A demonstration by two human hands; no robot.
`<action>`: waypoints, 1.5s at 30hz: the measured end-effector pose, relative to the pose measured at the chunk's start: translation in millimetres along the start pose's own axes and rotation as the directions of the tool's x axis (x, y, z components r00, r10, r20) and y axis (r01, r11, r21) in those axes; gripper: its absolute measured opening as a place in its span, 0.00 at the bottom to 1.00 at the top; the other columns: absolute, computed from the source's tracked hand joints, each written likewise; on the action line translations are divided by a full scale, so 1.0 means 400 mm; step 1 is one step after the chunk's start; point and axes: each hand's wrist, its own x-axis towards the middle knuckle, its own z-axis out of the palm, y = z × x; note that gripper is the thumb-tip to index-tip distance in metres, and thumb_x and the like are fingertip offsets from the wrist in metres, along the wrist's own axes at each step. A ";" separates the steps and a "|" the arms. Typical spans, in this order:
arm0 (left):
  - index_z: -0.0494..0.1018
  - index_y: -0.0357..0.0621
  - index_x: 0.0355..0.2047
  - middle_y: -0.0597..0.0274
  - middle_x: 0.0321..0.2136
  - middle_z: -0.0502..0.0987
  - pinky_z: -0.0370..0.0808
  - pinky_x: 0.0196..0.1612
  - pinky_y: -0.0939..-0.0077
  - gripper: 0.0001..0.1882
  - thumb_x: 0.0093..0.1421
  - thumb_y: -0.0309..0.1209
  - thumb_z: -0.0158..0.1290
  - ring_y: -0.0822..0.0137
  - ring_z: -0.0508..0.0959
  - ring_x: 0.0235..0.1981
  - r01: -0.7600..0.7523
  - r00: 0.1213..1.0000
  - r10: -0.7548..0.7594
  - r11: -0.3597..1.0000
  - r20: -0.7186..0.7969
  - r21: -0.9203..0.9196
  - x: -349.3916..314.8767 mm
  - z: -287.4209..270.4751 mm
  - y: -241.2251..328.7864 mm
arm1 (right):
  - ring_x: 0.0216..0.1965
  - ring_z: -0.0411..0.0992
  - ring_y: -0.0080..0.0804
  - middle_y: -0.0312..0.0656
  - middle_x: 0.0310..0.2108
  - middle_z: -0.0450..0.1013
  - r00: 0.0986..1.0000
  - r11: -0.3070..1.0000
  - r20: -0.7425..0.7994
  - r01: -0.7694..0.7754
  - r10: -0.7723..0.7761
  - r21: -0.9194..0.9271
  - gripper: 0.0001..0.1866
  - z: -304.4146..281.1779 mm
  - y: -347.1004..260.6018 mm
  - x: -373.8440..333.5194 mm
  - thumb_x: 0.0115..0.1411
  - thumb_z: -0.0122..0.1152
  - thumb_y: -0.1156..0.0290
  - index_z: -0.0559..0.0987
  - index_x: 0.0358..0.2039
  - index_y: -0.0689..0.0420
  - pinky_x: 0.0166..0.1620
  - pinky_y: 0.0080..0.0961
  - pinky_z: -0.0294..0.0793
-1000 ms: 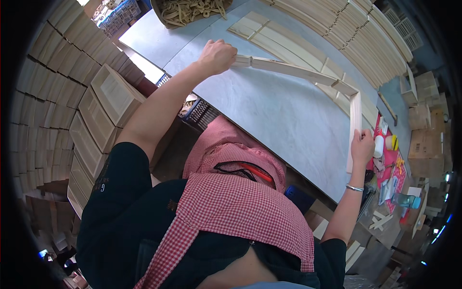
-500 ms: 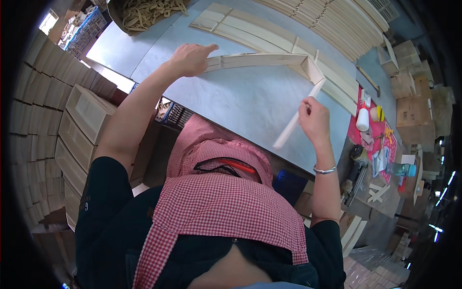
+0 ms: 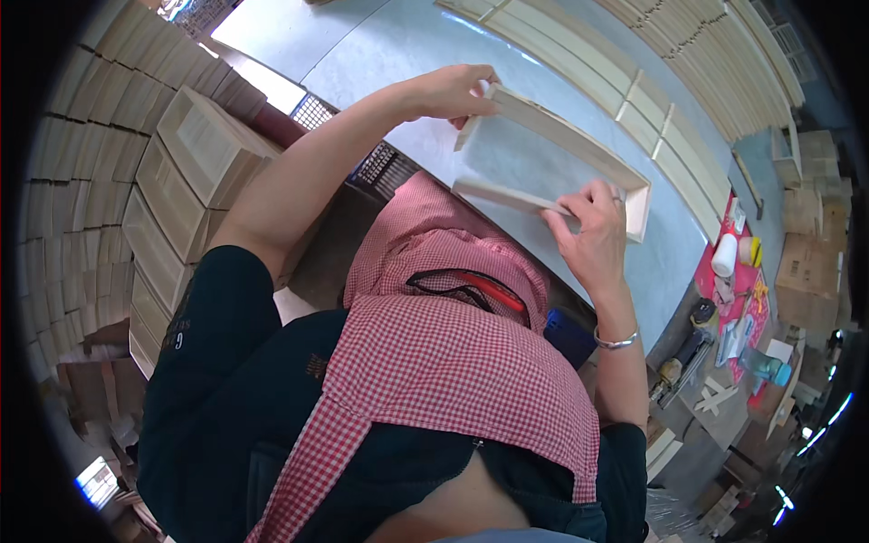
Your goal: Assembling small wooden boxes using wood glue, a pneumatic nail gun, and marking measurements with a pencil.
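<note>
A pale wooden strip frame (image 3: 572,134), bent into a nearly rectangular shape, stands on edge on the light blue-grey worktable (image 3: 362,50). My left hand (image 3: 460,93) is closed on its left corner, where a short end piece angles down. My right hand (image 3: 593,222) pinches the near long side of the frame close to its right end, with the thumb on the inner lower edge. At the left, the near side's end and the short end piece stand apart, leaving a gap.
Long slatted wooden pieces (image 3: 579,59) lie behind the frame. Stacked thin boards (image 3: 697,54) fill the far right. Open wooden boxes (image 3: 204,149) are stacked at my left. At right, a white bottle (image 3: 724,255), a power tool (image 3: 674,371) and a hammer (image 3: 748,181) lie around.
The strip has been folded from a loose, open shape into a nearly closed rectangle. My left hand moved right to the corner; the right hand brought the near side round. The view shifted left.
</note>
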 end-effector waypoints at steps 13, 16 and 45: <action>0.69 0.39 0.57 0.45 0.60 0.70 0.82 0.52 0.55 0.31 0.63 0.48 0.60 0.46 0.79 0.50 -0.198 0.973 0.166 0.956 -0.158 -0.215 -0.007 0.093 -0.081 | 0.29 0.71 0.35 0.38 0.32 0.74 0.981 0.984 -0.173 -0.055 0.084 0.170 0.11 0.088 0.014 -0.004 0.53 0.72 0.72 0.78 0.35 0.57 0.35 0.29 0.71; 0.68 0.40 0.58 0.44 0.58 0.71 0.82 0.52 0.56 0.32 0.63 0.49 0.61 0.46 0.79 0.50 -0.208 0.969 0.171 0.953 -0.177 -0.218 -0.007 0.102 -0.087 | 0.29 0.71 0.35 0.38 0.32 0.74 0.981 0.985 -0.172 -0.058 0.086 0.163 0.11 0.090 0.014 -0.002 0.53 0.72 0.72 0.78 0.35 0.57 0.35 0.29 0.71; 0.52 0.33 0.68 0.47 0.38 0.77 0.77 0.29 0.71 0.53 0.44 0.21 0.68 0.61 0.79 0.28 -0.366 0.926 0.378 0.905 0.014 -0.218 -0.056 0.089 -0.136 | 0.37 0.72 0.41 0.44 0.44 0.73 0.956 0.926 -0.009 0.287 -0.294 0.247 0.24 0.154 -0.116 0.140 0.53 0.63 0.81 0.78 0.53 0.59 0.45 0.32 0.75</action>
